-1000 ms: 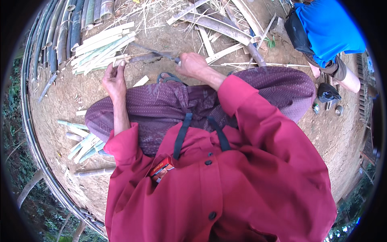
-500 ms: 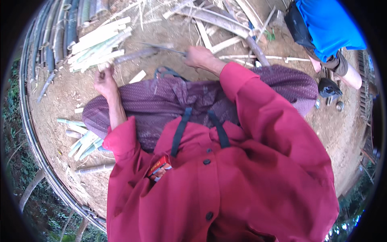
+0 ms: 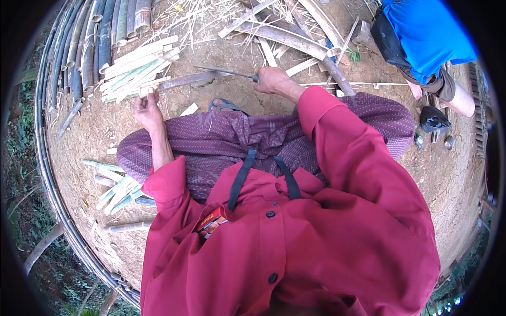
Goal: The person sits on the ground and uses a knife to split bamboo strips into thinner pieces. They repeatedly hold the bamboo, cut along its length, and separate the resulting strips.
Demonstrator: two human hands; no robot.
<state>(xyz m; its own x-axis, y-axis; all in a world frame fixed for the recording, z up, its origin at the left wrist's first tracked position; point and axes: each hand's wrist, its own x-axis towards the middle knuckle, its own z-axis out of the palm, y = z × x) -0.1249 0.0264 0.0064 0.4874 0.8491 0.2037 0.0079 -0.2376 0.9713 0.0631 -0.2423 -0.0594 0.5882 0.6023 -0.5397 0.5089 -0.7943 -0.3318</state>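
My left hand is closed, its thumb and fingertips pinching the near end of a pale bamboo strip beside a stack of split strips. How far that strip runs into the stack is hard to make out. In my right hand is the handle of a knife, its narrow dark blade pointing left, above the ground and apart from the strips. A brown bamboo length lies on the soil between my hands, just below the blade.
Whole bamboo poles lie at the far left, split bamboo and shavings ahead. More cut strips are by my left knee. A person in blue is at the far right, near a black bag.
The whole view has shifted slightly, so most things appear further right and lower. My right hand and the knife have moved a little to the right; my left hand keeps its pinch.
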